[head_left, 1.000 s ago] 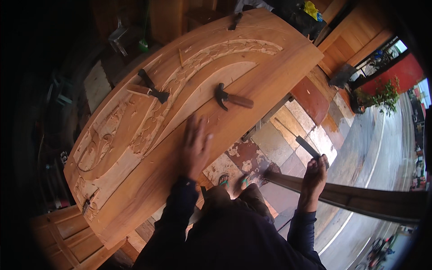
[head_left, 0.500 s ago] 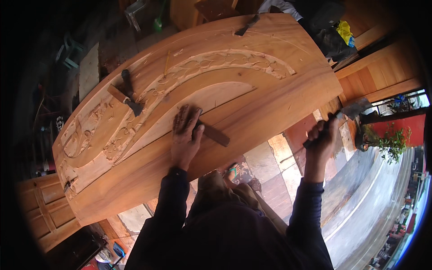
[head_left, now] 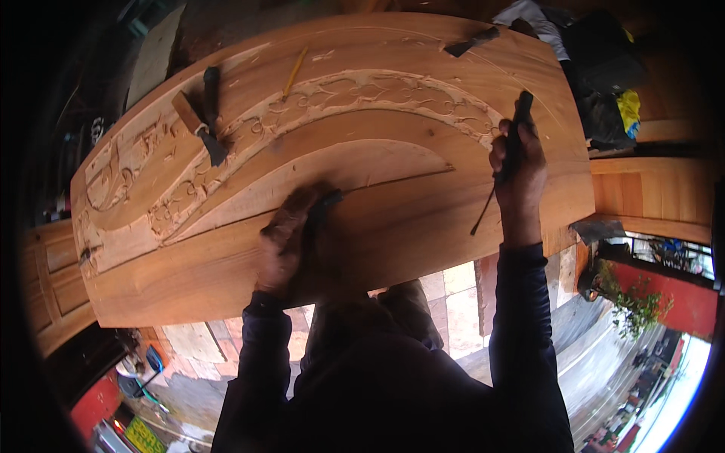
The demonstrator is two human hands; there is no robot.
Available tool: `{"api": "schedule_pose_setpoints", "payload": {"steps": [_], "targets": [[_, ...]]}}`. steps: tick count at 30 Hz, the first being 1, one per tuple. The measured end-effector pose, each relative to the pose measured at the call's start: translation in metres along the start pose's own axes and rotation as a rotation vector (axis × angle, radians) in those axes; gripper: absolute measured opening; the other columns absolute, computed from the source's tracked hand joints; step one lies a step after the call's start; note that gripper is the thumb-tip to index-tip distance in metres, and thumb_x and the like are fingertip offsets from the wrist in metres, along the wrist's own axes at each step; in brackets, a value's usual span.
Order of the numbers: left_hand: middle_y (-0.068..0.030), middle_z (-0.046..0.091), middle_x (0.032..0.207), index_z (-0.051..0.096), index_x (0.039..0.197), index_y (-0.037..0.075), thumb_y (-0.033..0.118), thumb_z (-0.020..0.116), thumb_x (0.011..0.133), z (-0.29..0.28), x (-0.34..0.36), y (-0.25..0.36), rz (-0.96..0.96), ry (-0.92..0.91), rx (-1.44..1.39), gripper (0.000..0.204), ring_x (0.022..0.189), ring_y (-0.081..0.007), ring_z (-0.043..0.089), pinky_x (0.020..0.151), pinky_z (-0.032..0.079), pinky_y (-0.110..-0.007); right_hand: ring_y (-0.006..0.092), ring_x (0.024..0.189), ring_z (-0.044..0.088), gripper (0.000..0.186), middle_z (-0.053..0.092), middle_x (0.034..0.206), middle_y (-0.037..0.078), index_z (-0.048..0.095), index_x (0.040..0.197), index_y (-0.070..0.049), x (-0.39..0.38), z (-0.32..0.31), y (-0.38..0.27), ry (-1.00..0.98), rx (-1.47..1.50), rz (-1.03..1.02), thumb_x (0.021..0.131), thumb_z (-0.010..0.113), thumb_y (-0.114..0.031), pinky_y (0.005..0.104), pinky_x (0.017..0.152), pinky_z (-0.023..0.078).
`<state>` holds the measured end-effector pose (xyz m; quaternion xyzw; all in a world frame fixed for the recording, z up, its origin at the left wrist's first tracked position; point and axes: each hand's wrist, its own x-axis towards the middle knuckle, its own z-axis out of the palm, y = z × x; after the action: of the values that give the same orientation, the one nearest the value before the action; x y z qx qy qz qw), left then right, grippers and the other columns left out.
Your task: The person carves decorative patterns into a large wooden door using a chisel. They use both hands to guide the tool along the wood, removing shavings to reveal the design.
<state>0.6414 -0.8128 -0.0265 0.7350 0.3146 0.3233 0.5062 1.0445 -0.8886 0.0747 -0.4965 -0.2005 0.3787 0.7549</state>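
Note:
A broad wooden panel [head_left: 377, 215] with carved curved bands lies in front of me. Over its near part, my left hand [head_left: 281, 240] is closed around a dark bar-shaped piece [head_left: 326, 201]; blur and shadow hide most of it. My right hand [head_left: 521, 170], above the panel's right part, grips a slim dark-handled tool [head_left: 516, 136]. Its handle points up and away from me, and its thin shaft slants down to the left, apart from the dark bar. Left of centre on the panel rest a tool with a wooden handle and dark blade [head_left: 198, 127] and a dark-handled tool [head_left: 211, 94].
On the panel's far side are a yellow pencil [head_left: 296, 72] and a dark flat-bladed tool [head_left: 472, 41]. A person's dark clothing [head_left: 604, 57] shows at the far right. Panelled wooden doors [head_left: 653, 189] stand right, near a potted plant [head_left: 638, 306]. Tiled floor [head_left: 453, 291] lies below.
My left hand has gone from lying flat across the dark bar to gripping it, near the panel's front. My right hand has swung in over the panel with the slim tool. The view has shifted.

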Motion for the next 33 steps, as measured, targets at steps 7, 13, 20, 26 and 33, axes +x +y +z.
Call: {"api": "schedule_pose_setpoints", "payload": {"steps": [7, 13, 20, 26, 33], "targets": [[-0.0194, 0.045, 0.161, 0.045, 0.157, 0.004, 0.036, 0.049, 0.11, -0.033, -0.021, 0.003, -0.226, 0.505, 0.705, 0.056, 0.152, -0.0357, 0.037, 0.125, 0.028, -0.045, 0.0125, 0.064, 0.056, 0.051, 0.06, 0.098, 0.005, 0.039, 0.158, -0.01, 0.087, 0.043, 0.038, -0.348, -0.054, -0.014, 0.109, 0.051, -0.019, 0.0263, 0.05, 0.044], [-0.0205, 0.041, 0.163, 0.044, 0.158, 0.005, 0.038, 0.05, 0.11, -0.034, -0.017, -0.017, -0.315, 0.53, 0.865, 0.059, 0.152, -0.0372, 0.035, 0.125, 0.026, -0.046, 0.0072, 0.054, 0.055, 0.056, 0.061, 0.093, 0.002, 0.037, 0.163, -0.02, 0.111, 0.061, 0.086, -0.544, -0.028, 0.14, 0.11, 0.055, -0.023, 0.0222, 0.042, 0.043], [-0.0214, 0.043, 0.162, 0.042, 0.159, 0.006, 0.038, 0.052, 0.109, -0.024, -0.009, -0.011, -0.382, 0.548, 0.86, 0.06, 0.15, -0.0392, 0.039, 0.123, 0.03, -0.045, 0.0062, 0.052, 0.05, 0.056, 0.059, 0.093, 0.002, 0.033, 0.165, -0.02, 0.114, 0.053, 0.094, -0.622, 0.038, 0.203, 0.112, 0.05, -0.02, 0.022, 0.041, 0.04], [-0.0181, 0.044, 0.162, 0.041, 0.16, 0.005, 0.04, 0.047, 0.111, -0.02, -0.008, -0.007, -0.344, 0.616, 0.776, 0.06, 0.152, -0.0322, 0.038, 0.125, 0.028, -0.043, 0.0048, 0.051, 0.046, 0.054, 0.058, 0.092, 0.001, 0.034, 0.165, -0.019, 0.11, 0.058, 0.097, -0.731, -0.02, 0.219, 0.113, 0.049, -0.021, 0.0206, 0.042, 0.04], [-0.0192, 0.045, 0.162, 0.041, 0.158, -0.002, 0.044, 0.035, 0.113, 0.07, 0.08, 0.078, -0.051, 0.877, 0.365, 0.064, 0.15, -0.0278, 0.042, 0.125, 0.029, -0.043, 0.0044, 0.05, 0.044, 0.054, 0.057, 0.086, 0.0, 0.035, 0.164, -0.017, 0.11, 0.056, 0.094, -0.755, -0.054, 0.234, 0.113, 0.049, -0.021, 0.02, 0.042, 0.039]]}}
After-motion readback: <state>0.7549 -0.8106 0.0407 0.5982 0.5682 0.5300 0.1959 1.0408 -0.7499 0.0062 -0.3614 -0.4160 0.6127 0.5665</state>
